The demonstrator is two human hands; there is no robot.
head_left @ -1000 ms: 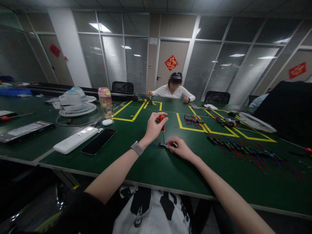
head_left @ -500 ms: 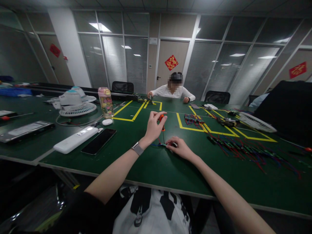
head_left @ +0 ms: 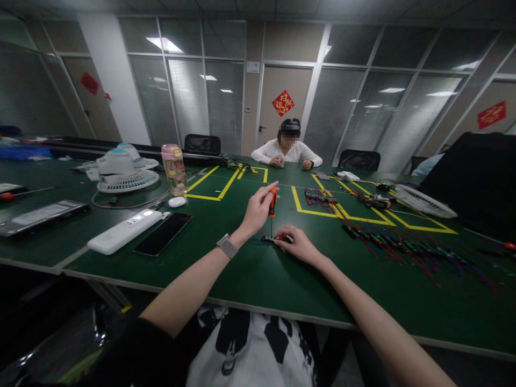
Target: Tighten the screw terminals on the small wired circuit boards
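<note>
My left hand (head_left: 256, 210) is closed round a small orange-handled screwdriver (head_left: 273, 203), held upright with its tip down on a small wired part (head_left: 269, 239) on the green table (head_left: 250, 274). My right hand (head_left: 296, 243) rests beside it, fingers curled and pressing that part against the table. Blue and red wires trail from the part to the left. A grey watch sits on my left wrist.
A black phone (head_left: 163, 233), white power strip (head_left: 124, 230), white earbud case (head_left: 176, 201), pink bottle (head_left: 174, 170) and desk fans (head_left: 122, 173) lie left. Piles of wired parts (head_left: 403, 244) spread right among yellow tape lines. A person in white (head_left: 287, 149) sits opposite.
My left hand's fingers have shifted round the screwdriver handle, which now shows more fully above my fingers. The person opposite has drawn both hands in closer. My right hand has stayed put.
</note>
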